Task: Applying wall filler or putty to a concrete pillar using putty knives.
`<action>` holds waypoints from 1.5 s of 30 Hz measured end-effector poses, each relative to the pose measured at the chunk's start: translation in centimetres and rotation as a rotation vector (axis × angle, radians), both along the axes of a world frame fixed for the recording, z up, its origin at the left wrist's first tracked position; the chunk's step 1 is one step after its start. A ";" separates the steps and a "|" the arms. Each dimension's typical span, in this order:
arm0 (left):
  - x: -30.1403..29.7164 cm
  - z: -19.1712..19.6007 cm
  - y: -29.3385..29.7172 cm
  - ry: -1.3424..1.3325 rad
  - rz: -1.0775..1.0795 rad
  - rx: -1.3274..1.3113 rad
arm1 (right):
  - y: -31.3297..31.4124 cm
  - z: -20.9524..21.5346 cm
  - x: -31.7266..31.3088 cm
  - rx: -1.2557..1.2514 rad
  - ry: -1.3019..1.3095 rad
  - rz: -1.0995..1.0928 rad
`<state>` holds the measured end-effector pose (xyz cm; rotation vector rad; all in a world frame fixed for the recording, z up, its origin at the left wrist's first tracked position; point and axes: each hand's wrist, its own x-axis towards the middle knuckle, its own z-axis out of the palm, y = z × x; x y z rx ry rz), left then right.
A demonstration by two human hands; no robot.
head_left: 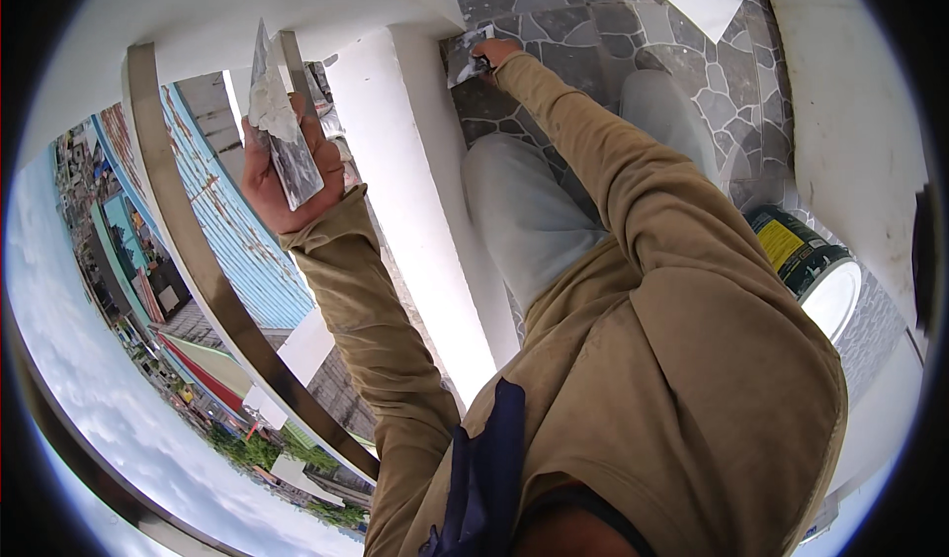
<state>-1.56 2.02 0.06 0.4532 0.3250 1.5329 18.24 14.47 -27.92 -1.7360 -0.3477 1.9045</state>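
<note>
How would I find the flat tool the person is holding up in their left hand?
Start at the curved metal railing over the rooftops. Just beside it, the left hand is raised, holding a flat metal blade. Unlike the smaller scraper at the white column, it is long, pointed and smeared with white paste.

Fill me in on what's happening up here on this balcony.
A person in a tan long-sleeved shirt crouches on a stone-patterned floor beside a white post. The left hand holds up a flat metal blade smeared with white filler. The right hand reaches down and presses a smaller scraper against the base of the post, where it meets the floor. An open bucket of white material stands on the floor at the person's right. A metal railing runs along the edge, with rooftops far below.
</note>
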 end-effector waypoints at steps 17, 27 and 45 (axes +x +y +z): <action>0.1 0.4 -0.6 0.089 0.132 -0.102 | -0.8 1.6 -1.8 0.168 -0.042 0.082; 0.5 0.7 -0.2 0.179 0.116 -0.166 | -1.0 -0.1 0.4 0.104 -0.056 0.139; 0.9 0.9 -0.4 0.222 0.249 -0.281 | 0.0 0.9 -1.1 0.017 -0.017 0.030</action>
